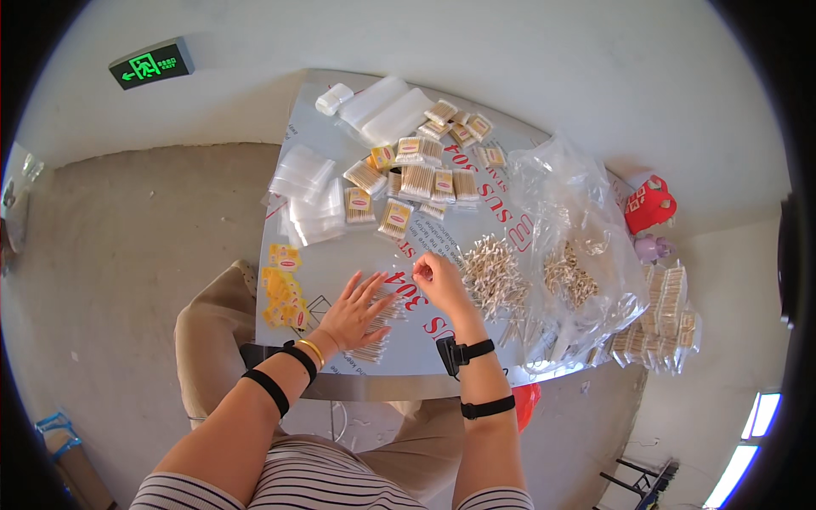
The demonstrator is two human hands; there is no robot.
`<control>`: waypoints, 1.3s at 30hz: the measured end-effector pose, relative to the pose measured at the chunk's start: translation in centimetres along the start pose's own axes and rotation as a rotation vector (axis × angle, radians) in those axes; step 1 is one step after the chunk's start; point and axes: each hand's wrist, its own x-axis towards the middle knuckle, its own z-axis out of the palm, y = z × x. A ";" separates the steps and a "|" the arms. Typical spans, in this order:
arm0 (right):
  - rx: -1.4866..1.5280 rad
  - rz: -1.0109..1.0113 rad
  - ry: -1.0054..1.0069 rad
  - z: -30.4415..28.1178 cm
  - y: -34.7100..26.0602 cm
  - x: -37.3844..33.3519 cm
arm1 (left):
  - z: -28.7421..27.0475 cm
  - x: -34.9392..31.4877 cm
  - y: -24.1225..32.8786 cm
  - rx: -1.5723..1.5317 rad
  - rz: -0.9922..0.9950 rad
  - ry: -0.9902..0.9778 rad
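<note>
While a green-lit exit sign shows on the wall at far left, the metal-topped table, covered in printed film, fills the middle of the view. Along its left edge lie yellow label cards, loosely piled, and farther back, clear flat plastic sleeves spread in overlapping layers. Next comes the left hand, palm down with its fingers spread and gripping nothing, over a layer of loose cotton swabs near the front edge; some swabs show between the fingers and beside the palm. A yellow bangle circles that wrist, just beside a black strap.

Farther back, beyond both hands, a cluster of small swab packs with yellow labels lies partly stacked, partly scattered. The right hand is raised to the right of the left one, well apart from it, thumb and fingers drawn together in a pinch — whether anything sits between them, I cannot tell. Just to its right is a tangled heap of loose swabs, and beside that a large clear plastic bag with more swabs inside. At far right, a red bag sits near the table's edge — nearer the viewer are stacked swab bundles in clear wrapping.
</note>
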 end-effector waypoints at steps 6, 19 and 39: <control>0.065 0.076 0.129 1.0 0.3 -1.1 | 0.2 0.0 -0.1 -0.014 -0.002 0.020; 0.000 -0.028 0.217 1.2 2.3 1.3 | 0.5 0.1 0.1 -0.023 0.001 0.009; -0.661 0.043 0.177 -2.0 0.7 -2.8 | -0.4 0.4 0.6 0.103 -0.008 -0.122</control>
